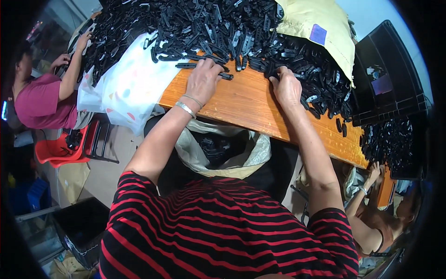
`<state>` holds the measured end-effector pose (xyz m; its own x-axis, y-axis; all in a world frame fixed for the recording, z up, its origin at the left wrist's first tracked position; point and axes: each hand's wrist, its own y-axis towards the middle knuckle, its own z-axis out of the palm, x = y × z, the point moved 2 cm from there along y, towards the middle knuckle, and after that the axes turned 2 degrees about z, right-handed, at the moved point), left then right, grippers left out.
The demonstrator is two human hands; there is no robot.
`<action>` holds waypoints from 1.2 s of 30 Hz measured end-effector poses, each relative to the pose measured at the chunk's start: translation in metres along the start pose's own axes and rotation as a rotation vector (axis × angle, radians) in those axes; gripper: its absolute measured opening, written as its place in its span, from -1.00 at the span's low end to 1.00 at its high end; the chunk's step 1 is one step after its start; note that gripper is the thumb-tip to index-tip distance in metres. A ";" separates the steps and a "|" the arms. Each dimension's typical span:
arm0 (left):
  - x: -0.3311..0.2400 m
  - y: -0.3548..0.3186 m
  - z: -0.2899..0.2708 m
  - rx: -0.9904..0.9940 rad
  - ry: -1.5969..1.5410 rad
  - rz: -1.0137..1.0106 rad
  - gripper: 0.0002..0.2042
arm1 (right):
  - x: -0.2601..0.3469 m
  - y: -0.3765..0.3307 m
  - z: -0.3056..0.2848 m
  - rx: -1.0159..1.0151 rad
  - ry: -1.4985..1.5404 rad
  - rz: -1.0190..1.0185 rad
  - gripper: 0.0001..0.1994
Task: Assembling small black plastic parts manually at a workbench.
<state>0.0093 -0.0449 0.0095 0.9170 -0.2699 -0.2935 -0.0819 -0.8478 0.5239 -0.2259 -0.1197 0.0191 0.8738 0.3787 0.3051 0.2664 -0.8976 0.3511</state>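
Note:
A large heap of slim black plastic pieces [200,28], some with shiny metal parts, covers the far side of the wooden table [246,100]. My left hand [203,83] is closed over long black pieces [226,76] at the near edge of the heap; their ends stick out on both sides of its fingers. To the right, my right hand [286,88] has its fingers curled down at the heap's edge, the thumb close to the fingertips. What those fingers hold, if anything, is hidden among the dark pieces.
An open woven sack [258,158] with black pieces inside sits at my lap below the table edge. White plastic sheeting [139,74] lies at left, a yellowish sack [320,14] at far right, beside a black bin [388,74]. Co-workers [44,100] [378,228] sit on both sides.

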 end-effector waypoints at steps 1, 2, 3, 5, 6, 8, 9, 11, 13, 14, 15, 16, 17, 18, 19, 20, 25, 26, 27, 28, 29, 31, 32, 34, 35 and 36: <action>-0.002 -0.001 0.000 -0.010 -0.018 0.006 -0.84 | 0.003 0.000 0.003 0.009 0.049 -0.017 -0.66; -0.004 -0.003 -0.001 -0.021 -0.037 0.013 -0.84 | 0.007 -0.001 0.004 0.015 0.051 -0.017 -0.66; -0.006 -0.005 -0.002 -0.017 -0.037 0.008 -0.84 | 0.011 -0.001 0.004 0.013 0.097 -0.045 -0.66; -0.007 -0.008 -0.002 -0.031 -0.048 -0.023 -0.85 | 0.016 0.001 0.003 -0.007 0.144 -0.091 -0.68; -0.007 -0.009 -0.003 -0.031 -0.049 -0.024 -0.85 | 0.018 0.003 0.001 -0.006 0.143 -0.091 -0.68; -0.007 -0.010 -0.004 -0.057 -0.058 -0.014 -0.86 | 0.018 0.009 -0.002 0.292 0.251 0.154 -0.72; -0.008 -0.010 -0.004 -0.060 -0.059 -0.014 -0.86 | 0.012 0.010 0.003 0.254 0.314 0.154 -0.77; -0.008 -0.011 -0.004 -0.053 -0.084 -0.034 -0.86 | 0.009 0.010 -0.001 0.240 0.353 0.170 -0.78; -0.008 -0.011 -0.005 -0.059 -0.095 -0.035 -0.86 | 0.009 0.010 -0.005 0.217 0.376 0.197 -0.81; -0.008 -0.012 -0.005 -0.063 -0.106 -0.036 -0.86 | 0.011 0.009 -0.007 0.218 0.376 0.196 -0.81; -0.008 -0.012 -0.005 -0.063 -0.105 -0.037 -0.86 | 0.015 0.006 -0.010 0.197 0.355 0.150 -0.80; -0.008 -0.012 -0.005 -0.058 -0.109 -0.047 -0.85 | 0.019 0.003 -0.012 0.175 0.334 0.103 -0.79; -0.007 -0.012 -0.005 -0.053 -0.113 -0.057 -0.85 | 0.024 0.000 -0.010 0.193 0.423 0.103 -0.73; -0.006 -0.013 -0.005 -0.053 -0.111 -0.059 -0.85 | 0.030 -0.005 -0.009 0.199 0.498 0.063 -0.69; -0.006 -0.012 -0.005 -0.064 -0.115 -0.050 -0.86 | 0.035 -0.011 -0.008 0.306 0.639 0.112 -0.70; -0.006 -0.012 -0.005 -0.075 -0.118 -0.040 -0.86 | 0.045 -0.015 -0.010 0.412 0.779 0.161 -0.70; -0.006 -0.013 -0.004 -0.095 -0.164 -0.061 -0.87 | 0.068 -0.034 0.007 0.218 0.924 -0.025 -0.89; -0.005 -0.013 -0.004 -0.107 -0.193 -0.075 -0.87 | 0.073 -0.041 0.006 0.208 0.861 -0.019 -0.90; -0.004 -0.014 -0.005 -0.106 -0.192 -0.078 -0.87 | 0.077 -0.049 0.008 0.116 0.676 -0.093 -0.89; -0.003 -0.015 -0.005 -0.119 -0.182 -0.089 -0.88 | 0.078 -0.055 0.009 0.088 0.489 -0.214 -0.87; -0.003 -0.015 -0.006 -0.132 -0.172 -0.098 -0.89 | 0.079 -0.058 0.010 0.046 0.386 -0.297 -0.88; -0.001 -0.020 -0.006 -0.102 -0.395 -0.240 -0.89 | 0.079 -0.060 0.008 0.007 0.283 -0.379 -0.89; -0.002 -0.023 -0.007 -0.071 -0.616 -0.382 -0.88 | 0.079 -0.060 0.004 -0.006 0.311 -0.380 -0.89; -0.005 -0.024 -0.009 -0.032 -0.932 -0.546 -0.87 | 0.077 -0.057 0.000 -0.014 0.343 -0.381 -0.88; -0.009 -0.023 -0.010 0.005 -1.252 -0.702 -0.86 | 0.073 -0.052 -0.001 -0.017 0.452 -0.266 -0.87; -0.012 -0.022 -0.011 0.006 -1.251 -0.707 -0.86 | 0.070 -0.047 -0.001 -0.020 0.559 -0.149 -0.85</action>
<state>0.0047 -0.0177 0.0103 -0.1735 -0.0132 -0.9848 0.2329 -0.9721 -0.0280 -0.1780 -0.0509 0.0251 0.4784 0.5667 0.6709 0.3576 -0.8234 0.4406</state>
